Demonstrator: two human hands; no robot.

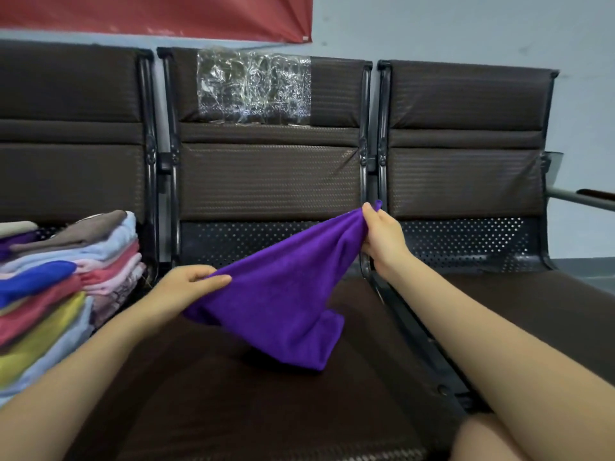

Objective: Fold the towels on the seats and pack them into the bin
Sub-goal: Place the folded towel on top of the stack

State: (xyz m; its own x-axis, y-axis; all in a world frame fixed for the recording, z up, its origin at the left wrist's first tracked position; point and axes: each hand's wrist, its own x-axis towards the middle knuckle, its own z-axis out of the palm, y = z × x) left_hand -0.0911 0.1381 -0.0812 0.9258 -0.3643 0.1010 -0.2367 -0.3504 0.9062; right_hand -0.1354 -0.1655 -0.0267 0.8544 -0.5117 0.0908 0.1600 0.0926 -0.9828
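Hands pinch purple towel (283, 294) corners (left hand (186, 287), right hand (382, 234)).

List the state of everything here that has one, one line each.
purple towel: unfolded, held up by two corners, lower end resting on the middle seat
left hand: pinching the towel's near corner
right hand: pinching the far corner, raised higher
towel stack: folded, piled on the left seat
clear plastic sheet: crumpled, on the middle backrest
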